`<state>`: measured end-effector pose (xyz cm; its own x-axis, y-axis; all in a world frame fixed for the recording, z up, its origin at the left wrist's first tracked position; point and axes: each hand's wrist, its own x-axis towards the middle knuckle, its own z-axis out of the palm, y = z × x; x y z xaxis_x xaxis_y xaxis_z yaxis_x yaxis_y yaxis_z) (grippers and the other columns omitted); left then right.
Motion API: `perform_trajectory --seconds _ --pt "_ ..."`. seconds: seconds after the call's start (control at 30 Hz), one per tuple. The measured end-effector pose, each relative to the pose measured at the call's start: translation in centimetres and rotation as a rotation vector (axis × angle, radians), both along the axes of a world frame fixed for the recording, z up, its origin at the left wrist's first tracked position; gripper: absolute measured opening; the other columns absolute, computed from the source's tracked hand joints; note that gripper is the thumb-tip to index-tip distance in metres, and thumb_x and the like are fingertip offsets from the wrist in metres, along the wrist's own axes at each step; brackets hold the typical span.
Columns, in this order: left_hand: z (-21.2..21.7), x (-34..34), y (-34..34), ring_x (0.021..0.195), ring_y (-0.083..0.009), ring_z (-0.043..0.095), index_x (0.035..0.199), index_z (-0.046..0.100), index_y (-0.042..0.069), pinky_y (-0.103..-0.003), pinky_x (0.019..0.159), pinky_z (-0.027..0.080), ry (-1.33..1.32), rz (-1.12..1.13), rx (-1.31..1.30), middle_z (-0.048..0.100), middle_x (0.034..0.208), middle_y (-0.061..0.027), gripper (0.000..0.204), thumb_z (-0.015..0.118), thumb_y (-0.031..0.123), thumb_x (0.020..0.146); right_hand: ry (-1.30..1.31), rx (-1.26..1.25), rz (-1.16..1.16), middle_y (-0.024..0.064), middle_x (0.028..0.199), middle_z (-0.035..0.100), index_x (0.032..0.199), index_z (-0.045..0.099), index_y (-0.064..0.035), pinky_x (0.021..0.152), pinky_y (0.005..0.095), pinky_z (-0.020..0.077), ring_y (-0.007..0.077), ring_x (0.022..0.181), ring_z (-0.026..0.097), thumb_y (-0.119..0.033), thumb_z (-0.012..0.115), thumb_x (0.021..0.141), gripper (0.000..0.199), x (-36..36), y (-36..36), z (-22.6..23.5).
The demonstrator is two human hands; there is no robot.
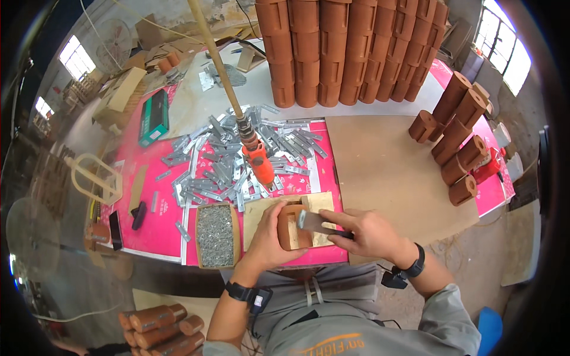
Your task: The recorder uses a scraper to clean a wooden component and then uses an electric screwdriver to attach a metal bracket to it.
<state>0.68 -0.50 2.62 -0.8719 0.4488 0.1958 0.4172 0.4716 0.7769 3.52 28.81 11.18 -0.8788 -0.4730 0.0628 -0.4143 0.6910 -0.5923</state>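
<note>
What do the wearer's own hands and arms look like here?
The left hand and right hand are ungloved. Both wear black wrist straps with small black boxes; the left one bears a pale patch. Grey sleeves end near the elbows.

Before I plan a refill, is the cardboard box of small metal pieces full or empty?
Well filled, not empty: small metal pieces cover the inside of the box wall to wall. Their depth cannot be told.
</note>
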Motion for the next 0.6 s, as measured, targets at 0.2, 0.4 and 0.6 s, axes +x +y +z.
perform_trajectory --seconds 0.2,0.4,0.6 --pt "-1.6 -0.1 0.0 0.152 -0.0435 0.043 0.167 0.025 0.009 -0.051 0.126 0.039 0.035 0.006 0.109 0.040 0.163 -0.0242 0.128 0.103 0.029 0.067 0.059 0.230 0.218 0.0174 0.085 0.073 0.147 0.068 -0.0153 0.069 0.0497 0.0585 0.0371 0.074 0.073 -0.029 0.076 0.097 0.053 -3.5 -2.2 3.8" --pt "-1.9 0.0 -0.1 0.153 -0.0441 0.042 0.166 0.026 0.008 -0.051 0.127 0.037 0.057 0.008 0.103 0.039 0.164 -0.0246 0.129 0.103 0.030 0.065 0.094 0.443 0.327 0.0147 0.075 0.073 0.136 0.072 -0.0128 0.064 0.0505 0.0575 0.0371 0.069 0.074 -0.027 0.073 0.097 0.041 -4.9 -3.4 6.4" --pt "-2.0 -0.2 0.0 0.152 -0.0458 0.041 0.166 0.025 0.007 -0.053 0.127 0.035 0.118 0.010 0.107 0.039 0.164 -0.0257 0.128 0.102 0.031 0.066 0.043 0.578 0.443 0.0142 0.072 0.072 0.134 0.071 -0.0103 0.060 0.0503 0.0560 0.0369 0.066 0.073 -0.029 0.071 0.100 0.040 -6.8 -4.5 7.8"
